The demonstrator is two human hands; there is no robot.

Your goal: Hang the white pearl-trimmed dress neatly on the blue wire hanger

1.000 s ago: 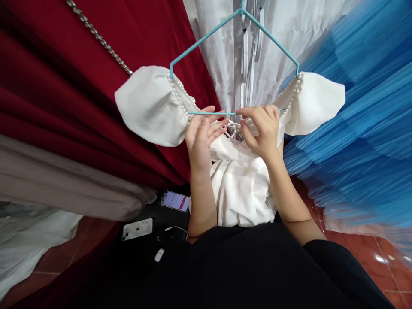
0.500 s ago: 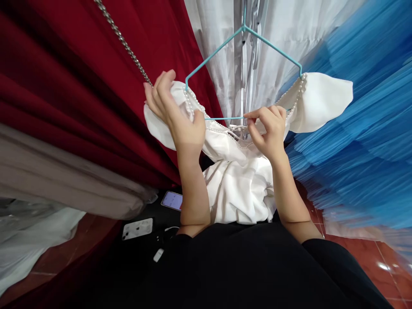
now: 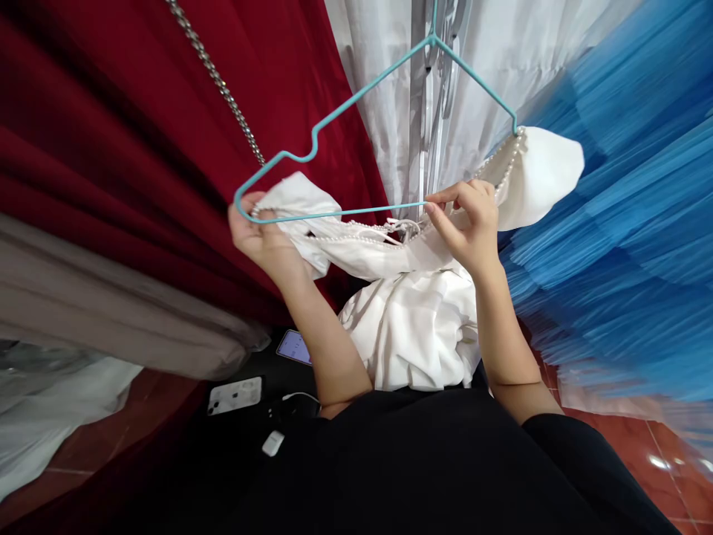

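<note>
A white dress with pearl trim hangs partly on a teal wire hanger. Its right puff sleeve still sits on the hanger's right shoulder. The left sleeve is off the hanger's left end and bunched in my left hand, which grips it just below the bare wire corner. My right hand pinches the hanger's bottom bar and the neckline near the middle.
Red velvet fabric with a metal chain hangs at the left, a grey-white garment behind, blue tulle at the right. Two phones and a small white charger lie on dark cloth over red floor tiles.
My left hand went from the neckline to the left sleeve and pulled it down off the hanger's left end, which is now bare. My right hand stayed on the bottom bar.
</note>
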